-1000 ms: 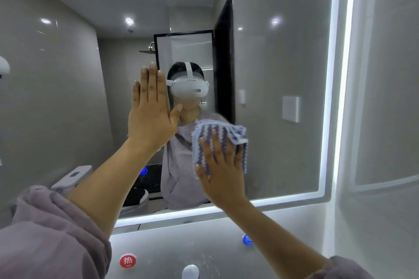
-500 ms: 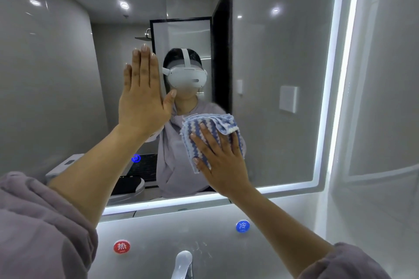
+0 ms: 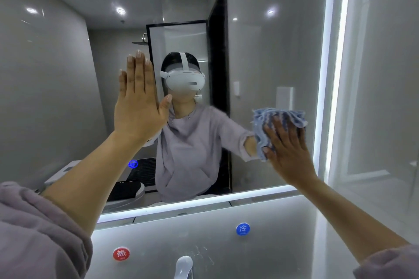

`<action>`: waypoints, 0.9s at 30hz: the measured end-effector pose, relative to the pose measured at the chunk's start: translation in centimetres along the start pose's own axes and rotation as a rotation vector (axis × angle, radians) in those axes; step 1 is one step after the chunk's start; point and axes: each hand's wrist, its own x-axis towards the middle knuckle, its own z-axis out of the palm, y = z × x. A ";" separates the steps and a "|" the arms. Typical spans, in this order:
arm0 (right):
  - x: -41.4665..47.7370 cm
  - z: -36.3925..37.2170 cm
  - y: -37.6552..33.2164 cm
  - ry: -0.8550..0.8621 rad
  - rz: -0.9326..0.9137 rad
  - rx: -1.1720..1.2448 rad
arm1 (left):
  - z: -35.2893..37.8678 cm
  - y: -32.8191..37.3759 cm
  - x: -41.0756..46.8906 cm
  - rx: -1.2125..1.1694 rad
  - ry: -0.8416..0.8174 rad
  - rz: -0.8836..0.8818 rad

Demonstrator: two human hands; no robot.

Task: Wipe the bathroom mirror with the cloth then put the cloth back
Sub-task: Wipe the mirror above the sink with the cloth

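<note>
Since the earlier frame the right hand (image 3: 286, 149) has slid the cloth (image 3: 278, 115) sideways across the mirror (image 3: 272, 52), from the middle of the glass, over the reflected chest, out to a spot near the lit strip (image 3: 326, 75) along the right edge, while the left hand (image 3: 138, 106) has kept its place on the glass. The cloth, blue and white with a striped weave, is bunched and slightly blurred. It lies against the mirror under the right palm, its upper part and left side showing past the fingers. Those fingers are straight and a little spread, pressing the cloth flat to the glass rather than curling round it, and the thumb lies along the cloth's lower left corner. The left hand is held upright with its palm to the mirror, its fingers straight and close together and its thumb angled out to the right; it holds nothing. Both forearms are bare, with lilac sleeves (image 3: 34, 233) pushed up near the bottom corners of the view. A small blue light (image 3: 132, 164) glows on the glass just to the right of the left forearm. Under the mirror's lit bottom edge, a red round sticker (image 3: 121, 253) sits left of the tap (image 3: 183, 265) and a blue round sticker (image 3: 243, 229) sits to its right, higher up.
</note>
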 end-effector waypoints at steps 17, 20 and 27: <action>-2.7 -1.9 1.4 -0.150 0.407 0.190 | 0.3 0.2 0.1 -0.018 -0.003 -0.021; -2.9 -1.0 -2.3 -0.142 0.344 0.199 | 0.3 0.2 0.0 -0.018 -0.006 -0.023; -2.9 0.8 -10.5 -0.093 0.266 0.298 | 0.2 0.2 0.1 -0.018 -0.007 -0.023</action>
